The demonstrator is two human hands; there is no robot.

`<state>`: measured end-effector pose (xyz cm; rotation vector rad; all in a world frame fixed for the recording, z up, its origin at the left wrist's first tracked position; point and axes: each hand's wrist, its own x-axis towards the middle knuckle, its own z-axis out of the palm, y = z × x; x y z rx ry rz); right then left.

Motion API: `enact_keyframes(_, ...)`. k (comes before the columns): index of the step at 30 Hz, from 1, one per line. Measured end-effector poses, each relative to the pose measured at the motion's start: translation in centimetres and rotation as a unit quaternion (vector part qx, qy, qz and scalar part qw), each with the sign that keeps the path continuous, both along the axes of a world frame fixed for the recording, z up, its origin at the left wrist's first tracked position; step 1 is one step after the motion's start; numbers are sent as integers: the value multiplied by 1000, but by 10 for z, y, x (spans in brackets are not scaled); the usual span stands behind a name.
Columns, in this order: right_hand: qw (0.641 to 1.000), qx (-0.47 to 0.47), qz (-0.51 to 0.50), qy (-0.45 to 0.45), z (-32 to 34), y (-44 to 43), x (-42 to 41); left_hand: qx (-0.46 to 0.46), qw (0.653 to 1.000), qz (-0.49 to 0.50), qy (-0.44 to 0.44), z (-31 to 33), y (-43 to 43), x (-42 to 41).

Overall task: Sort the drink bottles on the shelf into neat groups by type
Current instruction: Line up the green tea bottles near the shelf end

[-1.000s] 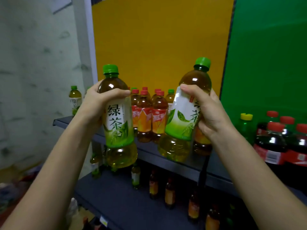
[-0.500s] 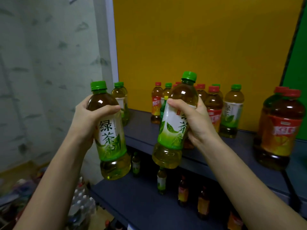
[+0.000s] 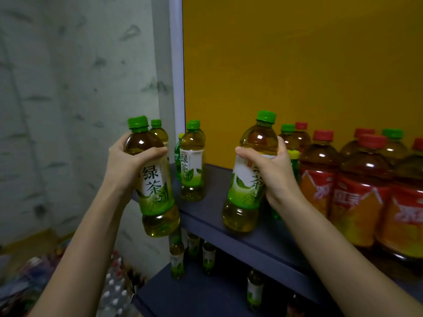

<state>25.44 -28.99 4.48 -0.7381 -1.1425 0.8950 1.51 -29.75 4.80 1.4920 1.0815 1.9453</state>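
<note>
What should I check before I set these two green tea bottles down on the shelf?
1. Left hand grips left green tea bottle: ok.
2. Right hand grips right green tea bottle: ok.
3. Both bottles capped: ok.
4. Bare shelf beside the standing green tea bottle: ok.
5. Left green tea bottle above the shelf: not ok, it hangs off the front corner.
6. Gap between right hand and yellow-capped bottle: cannot tell.

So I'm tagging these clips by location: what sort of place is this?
Likely a shop stockroom or mock store display: a dark multi-level shelf crowded with green tea bottles and red-capped tea bottles, a yellow back panel behind it, and clear white-capped bottles on the floor.
</note>
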Motion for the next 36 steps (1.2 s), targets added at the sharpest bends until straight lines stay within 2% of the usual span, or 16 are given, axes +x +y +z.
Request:
enact_keyframes(3,999,4,-34,-41,-6,22,-15,11,1000,6,7,1,31,-18)
enact_keyframes(10,989,20,-113,-92,-17,60,-45,14,995,-84,54,3,101,-44)
enact_keyframes(18,963,25,-235,-131,-28,82,-66,11,986,-136,93,-6,164,-44)
enact_keyframes(21,952,22,-259,-163,-30,83,-64,12,982,-150,110,-12,175,-39)
enact_keyframes(26,939,3,-279,-201,-37,87,-59,-4,980,-184,77,-20,185,-23)
enact_keyframes(33,934,-20,-268,-234,-43,80,-62,25,981,-173,82,-25,182,-8)
enact_keyframes(36,914,-19,-304,-268,-51,60,-53,9,976,-192,99,-24,179,-13)
